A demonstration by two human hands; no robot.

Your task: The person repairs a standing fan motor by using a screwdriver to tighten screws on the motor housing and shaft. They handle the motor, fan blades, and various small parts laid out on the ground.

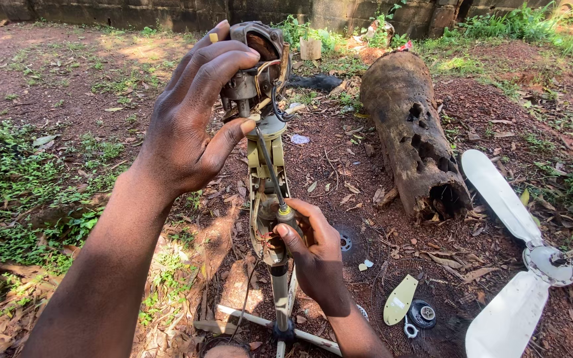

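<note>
Left hand (pixel 190 126) steadies rusty motor (pixel 254 63) (bare windings); right hand (pixel 313 248) holds screwdriver (pixel 272 174).

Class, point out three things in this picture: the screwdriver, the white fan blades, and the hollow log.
screwdriver (pixel 270 169), head view, on its dark shaft.
white fan blades (pixel 499 192), head view, on the upper blade.
hollow log (pixel 406 119), head view, on its bark midway along.

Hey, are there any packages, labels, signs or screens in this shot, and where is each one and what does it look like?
Scrap of litter: on the dirt right of the fan motor that the left hand grips; small, flat, pale bluish-white.
Crumpled wrapper: by the far wall, above the rotten log; whitish with red.
Label: on the cream cover plate lying on the ground; small, pale, rectangular.
No signs or screens.
</note>
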